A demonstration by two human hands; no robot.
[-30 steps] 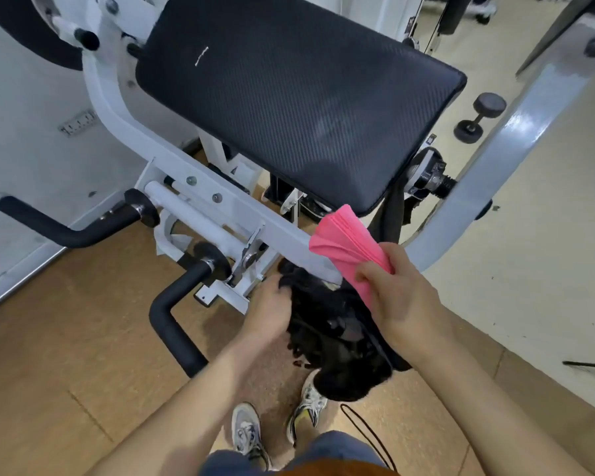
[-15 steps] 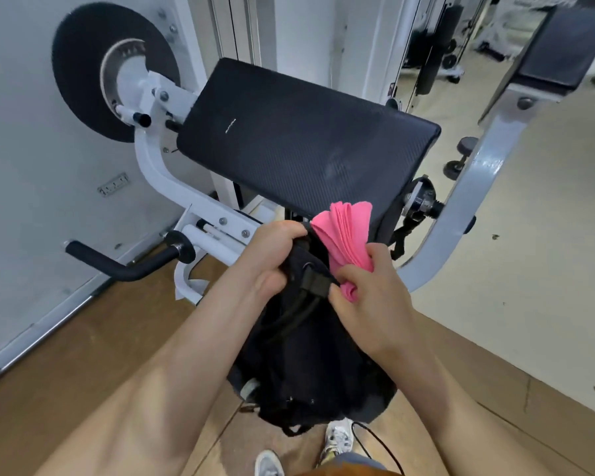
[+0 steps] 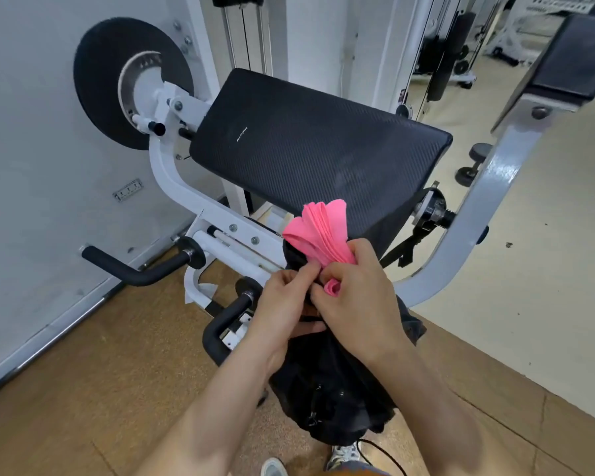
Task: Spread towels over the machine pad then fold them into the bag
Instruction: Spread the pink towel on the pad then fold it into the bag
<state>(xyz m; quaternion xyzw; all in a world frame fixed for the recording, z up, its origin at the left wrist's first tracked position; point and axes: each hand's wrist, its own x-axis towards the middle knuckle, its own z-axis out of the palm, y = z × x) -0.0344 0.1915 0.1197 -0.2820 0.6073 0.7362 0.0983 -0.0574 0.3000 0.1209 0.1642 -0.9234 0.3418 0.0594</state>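
The black rectangular machine pad (image 3: 310,156) is that woven-looking, carbon-pattern vinyl, with rounded corners. It's tilted, and there's a tiny white scuff near its upper left. It's carried on a glossy white steel frame (image 3: 165,173), and a black foam-covered handle (image 3: 112,266) sticks out below the pad's left end.

Right at the pad's lower front edge there's a hot-pink towel (image 3: 318,231), soft cloth folded into loads of thin layers that fan out at the top like a flower. The right hand (image 3: 354,300) is curled tight round the towel's bottom end, with a bit of pink poking out of the fist. The left hand (image 3: 284,304) pinches the mouth of a floppy black fabric bag (image 3: 330,389) that hangs below the pad, its fingertips just beside the towel. The towel's lower end sits at the bag opening, but I can't tell how deep it goes.
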